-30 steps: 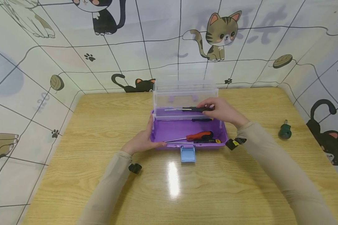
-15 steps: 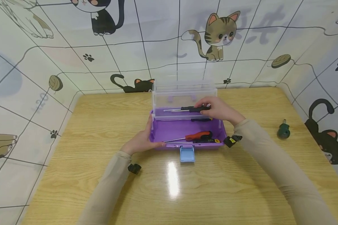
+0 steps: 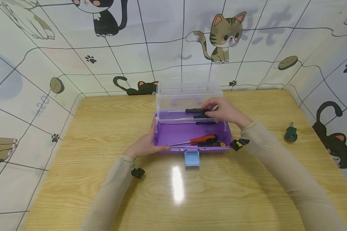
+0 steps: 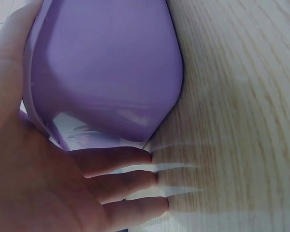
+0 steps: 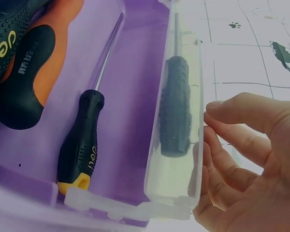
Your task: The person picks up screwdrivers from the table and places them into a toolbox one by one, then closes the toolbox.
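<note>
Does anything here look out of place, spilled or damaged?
One thing: the dark green stubby screwdriver sits alone on the table, to the right of the purple toolbox, while the red-and-black screwdriver and others lie inside. No spill or damage shows.

A stubby dark-green screwdriver (image 3: 290,133) sits near the right edge of the wood-grained table (image 3: 107,128). A white, grid-lined backdrop (image 3: 162,22) printed with cats (image 3: 219,54) and paw prints (image 3: 91,59) rises behind the back edge and along both side edges.
</note>
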Action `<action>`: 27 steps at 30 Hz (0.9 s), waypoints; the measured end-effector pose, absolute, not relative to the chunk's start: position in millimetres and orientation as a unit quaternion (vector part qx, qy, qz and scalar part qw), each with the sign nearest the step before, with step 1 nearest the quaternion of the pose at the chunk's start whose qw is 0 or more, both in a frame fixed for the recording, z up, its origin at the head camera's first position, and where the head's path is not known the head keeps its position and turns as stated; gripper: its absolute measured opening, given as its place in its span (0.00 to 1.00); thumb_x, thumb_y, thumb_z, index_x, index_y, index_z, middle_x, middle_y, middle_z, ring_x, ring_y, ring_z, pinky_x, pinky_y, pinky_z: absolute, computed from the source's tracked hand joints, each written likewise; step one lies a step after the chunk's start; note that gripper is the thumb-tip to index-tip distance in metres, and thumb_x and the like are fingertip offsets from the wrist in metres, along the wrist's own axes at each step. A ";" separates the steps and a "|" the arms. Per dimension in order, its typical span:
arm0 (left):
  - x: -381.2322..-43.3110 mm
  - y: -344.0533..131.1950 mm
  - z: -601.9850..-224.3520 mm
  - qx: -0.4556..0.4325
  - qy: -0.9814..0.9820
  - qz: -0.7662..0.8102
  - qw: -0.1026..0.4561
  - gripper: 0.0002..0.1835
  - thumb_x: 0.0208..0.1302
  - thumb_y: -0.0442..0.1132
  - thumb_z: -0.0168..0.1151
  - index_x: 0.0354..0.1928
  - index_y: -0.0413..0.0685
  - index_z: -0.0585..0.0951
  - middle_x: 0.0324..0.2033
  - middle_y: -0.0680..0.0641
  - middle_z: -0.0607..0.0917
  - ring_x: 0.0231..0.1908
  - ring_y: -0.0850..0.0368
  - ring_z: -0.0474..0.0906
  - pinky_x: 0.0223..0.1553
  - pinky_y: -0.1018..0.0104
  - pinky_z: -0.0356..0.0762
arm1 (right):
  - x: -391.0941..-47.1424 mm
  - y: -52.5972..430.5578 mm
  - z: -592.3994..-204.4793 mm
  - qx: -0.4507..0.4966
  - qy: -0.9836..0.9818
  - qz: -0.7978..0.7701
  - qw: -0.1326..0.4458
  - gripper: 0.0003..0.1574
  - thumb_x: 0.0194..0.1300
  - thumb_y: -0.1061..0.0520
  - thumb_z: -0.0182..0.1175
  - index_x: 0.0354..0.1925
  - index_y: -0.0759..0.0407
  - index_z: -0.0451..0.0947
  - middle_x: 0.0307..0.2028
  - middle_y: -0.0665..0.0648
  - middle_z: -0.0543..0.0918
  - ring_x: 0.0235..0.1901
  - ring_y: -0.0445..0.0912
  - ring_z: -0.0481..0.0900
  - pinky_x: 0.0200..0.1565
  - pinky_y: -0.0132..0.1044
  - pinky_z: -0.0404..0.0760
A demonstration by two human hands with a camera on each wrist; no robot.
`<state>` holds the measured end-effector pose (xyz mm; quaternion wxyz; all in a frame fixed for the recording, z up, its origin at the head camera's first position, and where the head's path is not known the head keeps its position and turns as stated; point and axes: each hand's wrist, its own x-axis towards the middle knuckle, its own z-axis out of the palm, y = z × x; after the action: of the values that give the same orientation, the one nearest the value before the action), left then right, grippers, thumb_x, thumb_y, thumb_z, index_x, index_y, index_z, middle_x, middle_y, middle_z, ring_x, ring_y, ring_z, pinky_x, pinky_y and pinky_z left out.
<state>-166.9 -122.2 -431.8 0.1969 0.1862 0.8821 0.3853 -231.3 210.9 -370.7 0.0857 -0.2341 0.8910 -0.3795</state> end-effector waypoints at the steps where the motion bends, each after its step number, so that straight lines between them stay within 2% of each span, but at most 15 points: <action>1: -166.8 -122.2 -431.9 0.186 0.883 0.384 0.197 0.72 0.49 0.58 0.74 0.73 0.60 0.22 0.61 0.27 0.70 0.55 0.35 0.73 0.59 0.46 0.67 | -231.1 211.9 -370.1 -0.236 0.890 -0.382 0.085 0.13 0.62 0.67 0.62 0.46 0.69 0.81 0.44 0.64 0.83 0.41 0.54 0.78 0.46 0.49 0.77; 14: -166.5 -122.3 -431.4 0.185 0.880 0.389 0.200 0.72 0.49 0.59 0.74 0.73 0.61 0.21 0.63 0.27 0.67 0.57 0.34 0.72 0.60 0.45 0.66 | -220.3 223.6 -351.2 -0.230 0.883 -0.402 0.076 0.14 0.64 0.65 0.61 0.48 0.69 0.80 0.45 0.64 0.81 0.41 0.52 0.77 0.48 0.49 0.76; 27: -166.8 -122.8 -433.4 0.198 0.874 0.400 0.190 0.72 0.49 0.56 0.75 0.73 0.59 0.21 0.64 0.27 0.65 0.57 0.34 0.72 0.60 0.45 0.66 | -213.5 232.4 -346.5 -0.235 0.885 -0.395 0.077 0.16 0.63 0.65 0.63 0.49 0.70 0.79 0.46 0.65 0.80 0.40 0.52 0.78 0.44 0.44 0.78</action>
<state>-166.8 -122.8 -433.4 0.1897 0.1984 0.8742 0.4004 -213.5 232.4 -346.5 0.0768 -0.2348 0.8851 -0.3945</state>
